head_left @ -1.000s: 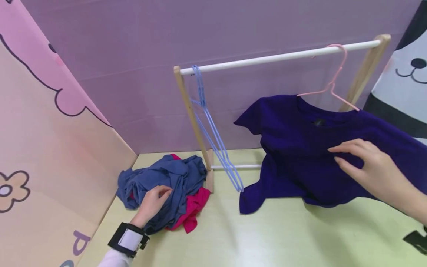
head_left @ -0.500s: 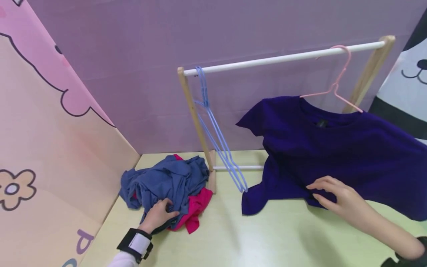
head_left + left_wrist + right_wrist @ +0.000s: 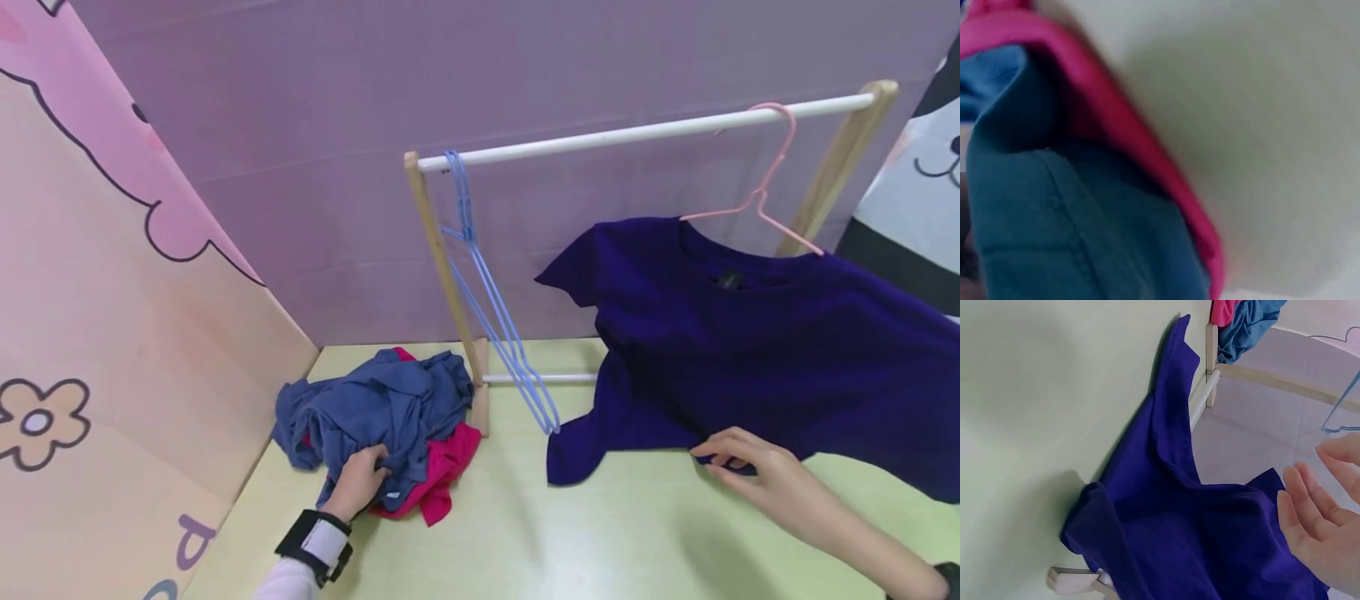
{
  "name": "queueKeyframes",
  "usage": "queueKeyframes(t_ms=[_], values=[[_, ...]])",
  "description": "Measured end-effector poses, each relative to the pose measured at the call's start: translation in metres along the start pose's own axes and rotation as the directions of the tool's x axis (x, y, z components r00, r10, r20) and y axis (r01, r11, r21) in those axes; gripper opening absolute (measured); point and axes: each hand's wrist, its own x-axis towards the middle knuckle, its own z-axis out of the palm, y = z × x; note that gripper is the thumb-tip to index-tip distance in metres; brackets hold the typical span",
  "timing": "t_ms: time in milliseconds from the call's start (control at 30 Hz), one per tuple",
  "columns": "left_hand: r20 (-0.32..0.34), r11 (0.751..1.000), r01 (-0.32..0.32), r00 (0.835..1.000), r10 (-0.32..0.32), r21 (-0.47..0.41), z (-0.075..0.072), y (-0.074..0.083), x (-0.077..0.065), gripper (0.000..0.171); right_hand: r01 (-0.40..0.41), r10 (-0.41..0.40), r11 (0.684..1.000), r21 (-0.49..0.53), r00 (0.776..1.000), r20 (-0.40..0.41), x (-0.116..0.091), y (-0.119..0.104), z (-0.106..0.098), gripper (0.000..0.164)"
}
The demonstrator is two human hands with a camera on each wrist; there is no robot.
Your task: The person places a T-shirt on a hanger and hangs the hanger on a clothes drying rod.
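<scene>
Compared with a second ago, when the right hand was up on the chest of the purple T-shirt, it's now slid right down to the bottom hem, where the cloth meets the green tabletop. Fingers are fairly straight and only loosely bent, fingertips resting on the hem edge; it's touching rather than clamping, as far as I can see. The wrist view shows the same flat, relaxed fingers beside the fabric.

The left hand has barely shifted. It was on top of the blue garment and now its fingers are curled into a fold at the near edge, gripping it. That blue piece sits crumpled over a pink garment, left of the rack post.

The shirt hangs from a pink hanger on the white rail, collar up, hem down and trailing toward the camera onto the table. Its widest stretch runs sleeve to sleeve, along the rail. Blue hangers dangle at the rail's left end.
</scene>
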Motion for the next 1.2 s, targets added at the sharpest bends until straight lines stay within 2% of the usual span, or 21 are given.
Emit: queueKeyframes(t_ms=[100, 233, 367, 533, 733, 867, 1033, 1200], values=[[-0.024, 0.998, 0.010, 1.000, -0.012, -0.063, -0.010, 0.001, 0.005, 0.014, -0.010, 0.010, 1.000, 0.020, 1.000, -0.010, -0.006, 0.003, 0.001, 0.037], [-0.078, 0.993, 0.001, 0.997, -0.011, -0.118, -0.031, 0.009, 0.014, 0.013, 0.023, -0.021, 0.999, 0.030, 0.999, -0.039, -0.010, 0.008, 0.003, 0.042], [-0.130, 0.986, -0.077, 0.990, 0.057, -0.150, -0.056, 0.021, 0.025, 0.010, 0.015, -0.014, 0.999, 0.039, 0.999, -0.033, -0.013, 0.010, 0.002, 0.042], [-0.183, 0.976, -0.169, 0.973, 0.143, -0.140, -0.089, 0.040, 0.043, 0.007, 0.000, 0.001, 0.999, 0.037, 1.000, -0.002, -0.015, 0.011, 0.000, 0.040], [-0.260, 0.970, -0.225, 0.946, 0.194, -0.094, -0.130, 0.061, 0.063, 0.006, -0.005, 0.005, 0.999, 0.036, 1.000, 0.016, -0.016, 0.012, -0.003, 0.039], [-0.283, 0.961, -0.262, 0.931, 0.229, -0.084, -0.150, 0.075, 0.073, 0.004, -0.005, 0.004, 0.999, 0.043, 1.000, 0.031, -0.018, 0.013, -0.003, 0.039], [-0.312, 0.964, -0.247, 0.927, 0.206, -0.099, -0.168, 0.088, 0.084, 0.006, 0.003, -0.005, 0.998, 0.060, 0.999, 0.033, -0.018, 0.015, -0.004, 0.039], [-0.362, 0.970, -0.202, 0.922, 0.141, -0.137, -0.190, 0.098, 0.095, 0.011, -0.003, 0.001, 0.999, 0.052, 0.999, 0.040, -0.017, 0.015, -0.005, 0.038]])
